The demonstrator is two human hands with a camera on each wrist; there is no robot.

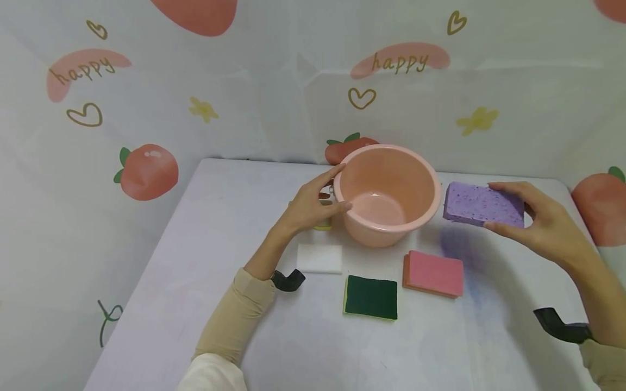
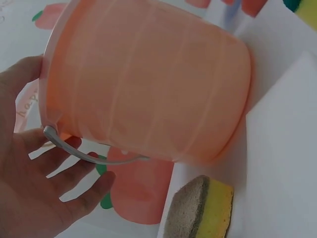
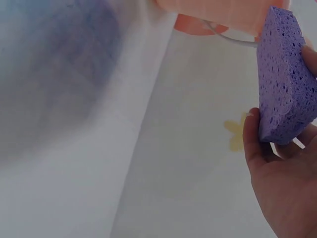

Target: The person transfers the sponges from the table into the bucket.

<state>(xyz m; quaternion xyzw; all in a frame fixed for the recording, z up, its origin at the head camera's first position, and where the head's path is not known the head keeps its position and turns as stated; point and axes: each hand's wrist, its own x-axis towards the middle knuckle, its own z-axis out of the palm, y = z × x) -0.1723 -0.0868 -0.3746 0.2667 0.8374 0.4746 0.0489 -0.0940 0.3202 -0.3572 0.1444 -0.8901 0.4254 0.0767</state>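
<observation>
- Tan sleeve (image 1: 232, 315) closest to the camera, coming in over the near edge of the table (image 1: 220, 228), leading up to the left hand (image 1: 313, 203).
- Left hand holds the bucket (image 1: 376, 236) by its rim, thumb and forefinger on it, the other fingers spread beside the handle (image 2: 119, 162).
- Right hand (image 1: 543, 220) pinches the purple sponge (image 1: 481, 205), thumb on one long side and fingertips on the other. It's up in the air just right of the bucket, toward the table's far right corner.
- Bucket's near the middle of the far edge, mouth facing up.
- Pink sponge (image 1: 435, 274), green sponge (image 1: 371, 297) and white pad (image 1: 320, 259) lie apart in front of it; a grey-yellow sponge (image 2: 188, 213) is partly hidden behind the left hand.
- Table's whitish, with a bluish-purple patch (image 3: 89, 54) below the purple sponge.
- Room-wise, pale backdrop (image 1: 274, 103) with red fruit, hearts, yellow flowers and "happy" on it.
</observation>
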